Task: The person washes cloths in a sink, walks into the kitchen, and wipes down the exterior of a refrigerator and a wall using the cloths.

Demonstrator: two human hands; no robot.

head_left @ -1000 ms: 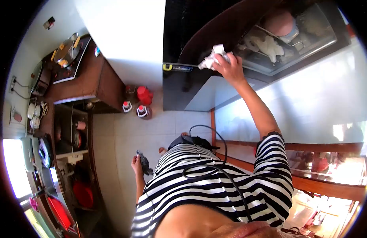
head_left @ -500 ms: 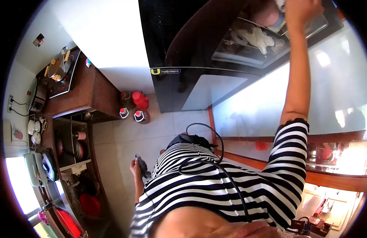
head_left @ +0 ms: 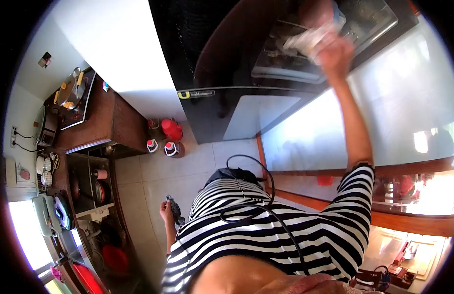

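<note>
My right hand (head_left: 335, 56) is stretched up and forward, blurred by motion, closed on a pale white cloth (head_left: 310, 43). The cloth is against or just over the glossy dark panel (head_left: 212, 59) of a tall black appliance; contact cannot be made out. My left hand (head_left: 166, 211) hangs low at my side, its fingers pinched on a dark grey, crumpled piece of cloth (head_left: 175, 211). On the glossy panel a reddish round shape (head_left: 317, 12) shows, perhaps a reflection.
Red-capped bottles (head_left: 174, 149) and a red jug (head_left: 172, 129) stand on the floor beside the appliance. To the left, a counter (head_left: 97, 110) carries a pan (head_left: 72, 93) on a cooktop. Open shelves (head_left: 92, 186) hold dishes. A black cable (head_left: 273, 176) loops across my striped shirt.
My right hand has swept left and down across the panel with the white cloth. My left hand stays low with the grey cloth. The view has shifted slightly.
</note>
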